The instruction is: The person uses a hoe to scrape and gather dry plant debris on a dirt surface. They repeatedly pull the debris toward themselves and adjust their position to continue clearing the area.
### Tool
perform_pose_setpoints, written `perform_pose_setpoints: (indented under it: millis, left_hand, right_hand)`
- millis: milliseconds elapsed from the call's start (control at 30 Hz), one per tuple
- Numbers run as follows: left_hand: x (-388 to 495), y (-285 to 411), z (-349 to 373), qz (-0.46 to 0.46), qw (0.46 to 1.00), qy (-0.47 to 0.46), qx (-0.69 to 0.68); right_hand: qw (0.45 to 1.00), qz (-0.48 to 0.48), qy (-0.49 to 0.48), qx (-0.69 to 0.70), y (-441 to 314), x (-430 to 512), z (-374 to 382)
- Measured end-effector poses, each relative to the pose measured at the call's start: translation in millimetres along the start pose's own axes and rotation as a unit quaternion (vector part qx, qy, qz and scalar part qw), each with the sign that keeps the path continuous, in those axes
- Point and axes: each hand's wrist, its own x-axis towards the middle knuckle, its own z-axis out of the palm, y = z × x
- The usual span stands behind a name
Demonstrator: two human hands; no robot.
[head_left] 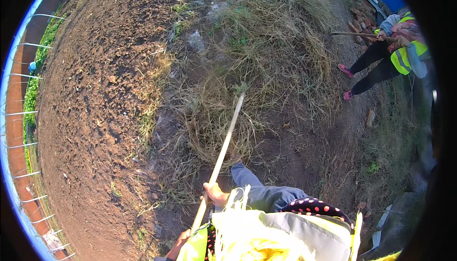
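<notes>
A long pale wooden tool handle [228, 134] slants from the lower middle up into dry cut grass [214, 118]. Its far end, where a green weed tuft [241, 88] lies, shows no clear tool head. Around the shaft, nearer its far end, is my right hand [215, 194]. Lower and further left, my left hand [179, 242] grips the near part of the handle, partly hidden by a bright vest. My own leg in blue-grey trousers [250, 180] stands at the grass's near edge.
Bare clumpy soil [103, 82] spreads on the left, towards white hoops [21, 113]. At upper right a co-worker [383, 55] in a yellow vest holds a wooden pole [357, 34], beside piled bricks [360, 20]. A lone brick [370, 118] lies at right.
</notes>
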Motion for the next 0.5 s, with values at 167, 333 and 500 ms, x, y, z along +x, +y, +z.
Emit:
perform_pose_setpoints:
  millis: [167, 333, 500]
  left_hand:
    - [38, 70, 16, 0.051, 0.997, -0.051, 0.0]
    - [100, 121, 41, 0.14, 0.987, -0.052, -0.057]
    - [94, 49, 37, 0.089, 0.992, -0.059, -0.068]
  right_hand:
    - [0.989, 0.141, -0.039, 0.036, -56, 18, -22]
    - [0.99, -0.005, 0.08, -0.113, -45, 46, -30]
    - [0.94, -0.104, 0.263, -0.192, -45, 101, -52]
